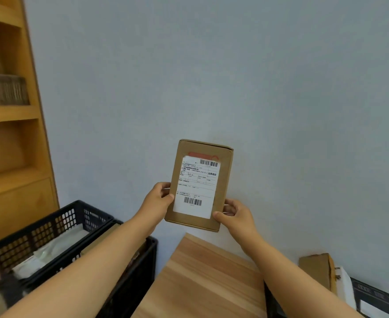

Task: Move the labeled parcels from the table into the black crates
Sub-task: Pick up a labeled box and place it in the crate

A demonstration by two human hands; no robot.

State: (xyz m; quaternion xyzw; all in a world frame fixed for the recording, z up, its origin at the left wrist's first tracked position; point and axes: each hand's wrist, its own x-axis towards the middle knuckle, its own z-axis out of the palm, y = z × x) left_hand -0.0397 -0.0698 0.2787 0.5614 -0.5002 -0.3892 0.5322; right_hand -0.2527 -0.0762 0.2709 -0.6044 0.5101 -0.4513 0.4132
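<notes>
Parcel [199, 185] is pinched label-up by your left hand [159, 198] and right hand [234, 213] (readable before crating); black crate [51, 235] sits near left.

Two bare forearms reach into view from the lower corners, no sleeves visible up to the frame's edge. The left hand [158, 198] and right hand [236, 214] carry no gloves, rings, watch or wristband; fingernails are short and unpainted.
</notes>
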